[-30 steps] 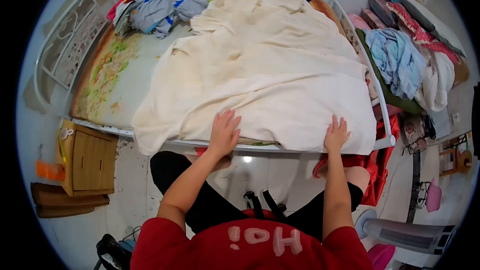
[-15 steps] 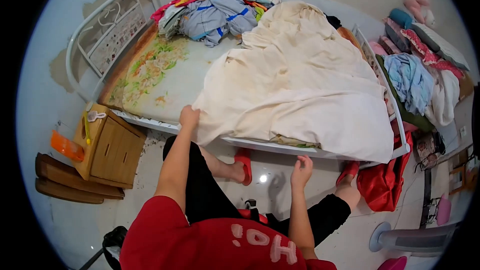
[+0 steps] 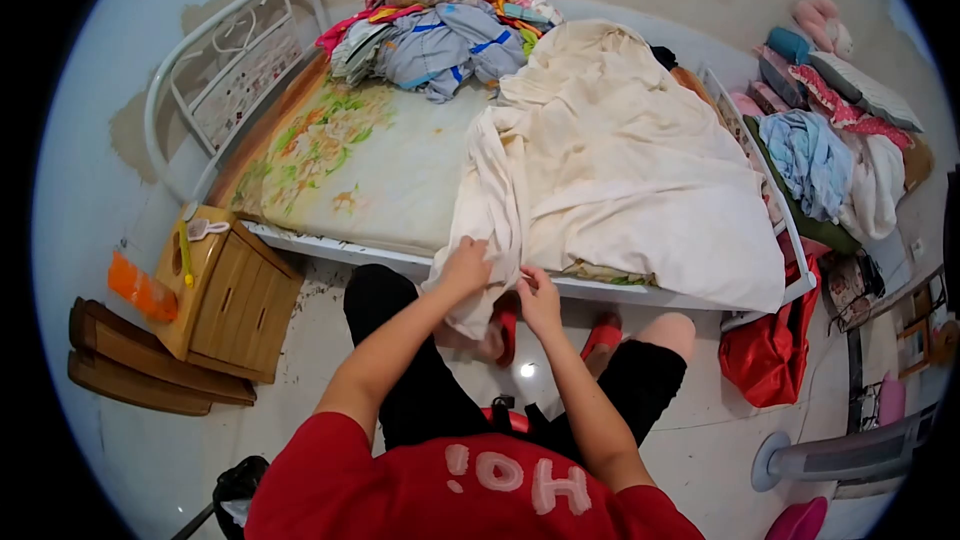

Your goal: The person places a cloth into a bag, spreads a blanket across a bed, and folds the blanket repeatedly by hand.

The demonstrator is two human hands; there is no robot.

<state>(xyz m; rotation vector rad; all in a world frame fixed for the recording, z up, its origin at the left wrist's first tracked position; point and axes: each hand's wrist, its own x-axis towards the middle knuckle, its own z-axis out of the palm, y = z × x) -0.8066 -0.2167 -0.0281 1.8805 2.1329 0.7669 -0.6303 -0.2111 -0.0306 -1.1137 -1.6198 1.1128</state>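
A cream sheet (image 3: 640,170) lies crumpled over the right part of the bed, its left portion gathered into folds that hang past the front edge. My left hand (image 3: 466,268) is closed around this gathered part near the bed's front rail. Just to its right, my right hand (image 3: 540,300) pinches the sheet's edge with bent fingers. Left of the folds, the floral mattress (image 3: 390,170) is uncovered.
A pile of clothes and bedding (image 3: 440,40) sits at the back of the bed. To the left stands a wooden nightstand (image 3: 240,300). A red bag (image 3: 765,355) and a fan (image 3: 850,455) are on the right. Pillows (image 3: 860,90) are stacked beyond the footboard.
My left hand has moved right, bringing the sheet's left edge with it and bunching it. My right hand has moved left from free air to the sheet. More mattress shows.
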